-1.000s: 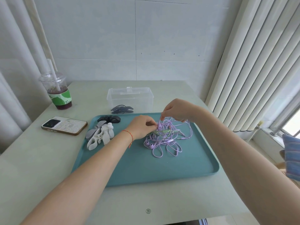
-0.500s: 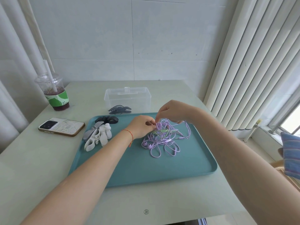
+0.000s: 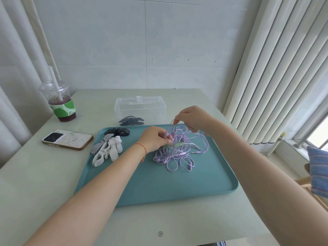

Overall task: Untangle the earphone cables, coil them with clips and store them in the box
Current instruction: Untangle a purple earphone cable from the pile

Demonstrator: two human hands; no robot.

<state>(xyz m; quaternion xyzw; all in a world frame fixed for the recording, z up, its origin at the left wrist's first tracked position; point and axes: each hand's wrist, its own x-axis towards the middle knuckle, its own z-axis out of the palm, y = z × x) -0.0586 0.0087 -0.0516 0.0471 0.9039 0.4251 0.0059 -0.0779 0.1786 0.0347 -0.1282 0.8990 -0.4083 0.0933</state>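
Head view looks down on a teal tray (image 3: 159,189) on the pale tabletop (image 3: 35,183), with the tangle of lilac earphone cables (image 3: 179,153) lying right of the tray's centre. I judge these cables very light, limp and thin, with no stiffness to hold a shape, so loops will slide and snag on one another; the earbuds and the plug tip at the tangle's right side are the only firm parts, and hard tugging could tighten knots or strain the wire. Best holds look like a single strand near a bud or the plug, one side anchoring the heap while the other draws a loop free. The left hand (image 3: 156,139) rests at the tangle's upper left, its fingers curled and pinching strands near a bud. The right hand (image 3: 193,118) is raised above the heap, thumb and forefinger pinching one strand that rises from it. White and grey clips (image 3: 108,150) lie at the tray's left side, dark ones near its upper left corner. The clear box (image 3: 140,108) stands just beyond the tray's far edge, dark clips at its base. Open tray floor lies toward the bottom and right of the frame; a phone (image 3: 67,139) and a drink cup (image 3: 60,102) sit at the left
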